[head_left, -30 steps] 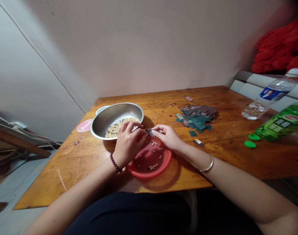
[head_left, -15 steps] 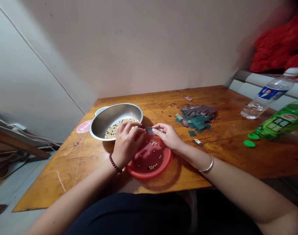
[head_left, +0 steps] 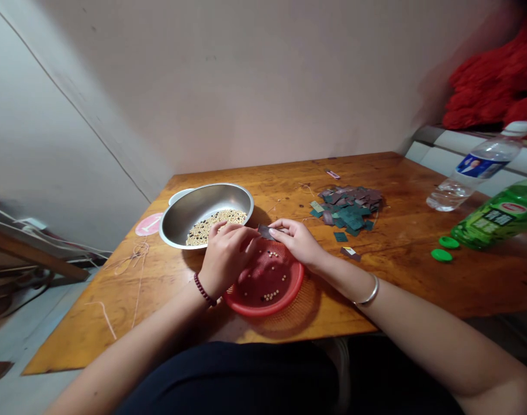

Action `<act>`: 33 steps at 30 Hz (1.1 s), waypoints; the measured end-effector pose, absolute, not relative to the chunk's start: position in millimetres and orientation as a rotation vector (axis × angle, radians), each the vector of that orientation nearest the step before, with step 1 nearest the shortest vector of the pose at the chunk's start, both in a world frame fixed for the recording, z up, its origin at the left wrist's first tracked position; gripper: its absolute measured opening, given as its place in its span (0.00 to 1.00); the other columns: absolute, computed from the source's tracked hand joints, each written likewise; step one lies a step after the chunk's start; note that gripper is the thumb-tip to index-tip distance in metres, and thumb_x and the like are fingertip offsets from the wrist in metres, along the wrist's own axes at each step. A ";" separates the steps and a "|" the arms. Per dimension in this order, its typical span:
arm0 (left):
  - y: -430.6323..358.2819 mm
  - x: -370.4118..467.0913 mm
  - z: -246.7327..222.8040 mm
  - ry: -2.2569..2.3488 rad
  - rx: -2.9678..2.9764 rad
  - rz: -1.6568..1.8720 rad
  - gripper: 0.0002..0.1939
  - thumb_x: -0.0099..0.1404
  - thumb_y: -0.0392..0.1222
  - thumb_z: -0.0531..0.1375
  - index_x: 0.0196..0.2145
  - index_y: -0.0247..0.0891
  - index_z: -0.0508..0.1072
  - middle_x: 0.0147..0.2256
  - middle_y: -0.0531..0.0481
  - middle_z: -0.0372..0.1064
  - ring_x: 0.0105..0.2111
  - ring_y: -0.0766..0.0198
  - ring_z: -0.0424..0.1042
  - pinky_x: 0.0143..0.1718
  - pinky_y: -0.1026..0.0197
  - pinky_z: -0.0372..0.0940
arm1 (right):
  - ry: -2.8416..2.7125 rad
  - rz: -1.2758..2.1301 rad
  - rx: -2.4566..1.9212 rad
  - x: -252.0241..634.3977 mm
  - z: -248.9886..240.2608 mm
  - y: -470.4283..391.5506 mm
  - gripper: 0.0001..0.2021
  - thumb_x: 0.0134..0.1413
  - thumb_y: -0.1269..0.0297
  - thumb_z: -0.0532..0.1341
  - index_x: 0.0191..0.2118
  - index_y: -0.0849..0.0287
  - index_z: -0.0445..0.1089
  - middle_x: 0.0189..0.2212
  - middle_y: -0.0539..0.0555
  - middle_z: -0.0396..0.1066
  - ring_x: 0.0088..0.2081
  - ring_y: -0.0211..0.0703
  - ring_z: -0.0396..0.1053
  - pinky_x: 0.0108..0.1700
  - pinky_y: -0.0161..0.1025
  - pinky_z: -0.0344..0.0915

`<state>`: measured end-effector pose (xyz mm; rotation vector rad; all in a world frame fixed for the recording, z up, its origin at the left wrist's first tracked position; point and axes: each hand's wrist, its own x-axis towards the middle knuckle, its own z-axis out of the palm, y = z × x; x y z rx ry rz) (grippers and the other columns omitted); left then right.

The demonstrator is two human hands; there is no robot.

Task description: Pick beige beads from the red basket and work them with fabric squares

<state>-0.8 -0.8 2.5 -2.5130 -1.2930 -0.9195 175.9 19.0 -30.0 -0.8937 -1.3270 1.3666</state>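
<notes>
A small dark square piece (head_left: pixel 266 231) is pinched between the thumb and fingers of my right hand (head_left: pixel 298 241), above the far rim of a red mesh basket (head_left: pixel 263 308). My left hand (head_left: pixel 229 253) is closed beside it, fingers bent and tips close to the square's left edge; what they hold, if anything, is hidden. Several pale beads (head_left: pixel 271 295) lie scattered in the basket. Behind my left hand a steel bowl (head_left: pixel 181 216) sits tilted, holding many pale and dark beads (head_left: pixel 198 231).
Right of the basket lies a pile of green and brown squares (head_left: pixel 352 210). A clear bottle (head_left: pixel 473 167), a green bottle (head_left: pixel 497 213) and green caps (head_left: pixel 441 255) are at the right. Loose thread (head_left: pixel 138 256) and a pink disc (head_left: pixel 148 225) are on the left of the wooden table (head_left: pixel 73 334).
My left fingers have lowered and drawn closer together beside the dark square. My right hand keeps its pinch in nearly the same place.
</notes>
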 end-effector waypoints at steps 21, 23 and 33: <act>-1.7 -0.2 3.0 -1.334 -2.477 -0.921 0.04 0.62 0.42 0.56 0.32 0.40 0.68 0.31 0.52 0.70 0.38 0.61 0.66 0.47 0.54 0.55 | -1.526 1.279 -0.907 176.9 -31.3 16.3 0.05 0.46 0.64 0.61 0.31 0.60 0.68 0.30 0.52 0.73 0.32 0.39 0.70 0.38 0.37 0.66; -2.1 -0.5 3.5 -1.341 -2.481 -0.903 0.04 0.62 0.42 0.56 0.32 0.40 0.68 0.31 0.52 0.70 0.37 0.61 0.66 0.47 0.54 0.55 | -1.525 1.278 -0.908 176.9 -30.5 16.0 0.06 0.47 0.63 0.60 0.31 0.60 0.69 0.30 0.52 0.73 0.32 0.39 0.70 0.38 0.37 0.65; -2.5 -1.1 3.1 -1.336 -2.499 -0.893 0.06 0.63 0.45 0.56 0.35 0.41 0.68 0.32 0.53 0.72 0.38 0.61 0.67 0.48 0.54 0.53 | -1.603 1.197 -0.868 177.6 -31.1 15.1 0.09 0.51 0.61 0.59 0.32 0.61 0.71 0.32 0.54 0.73 0.34 0.40 0.70 0.40 0.37 0.65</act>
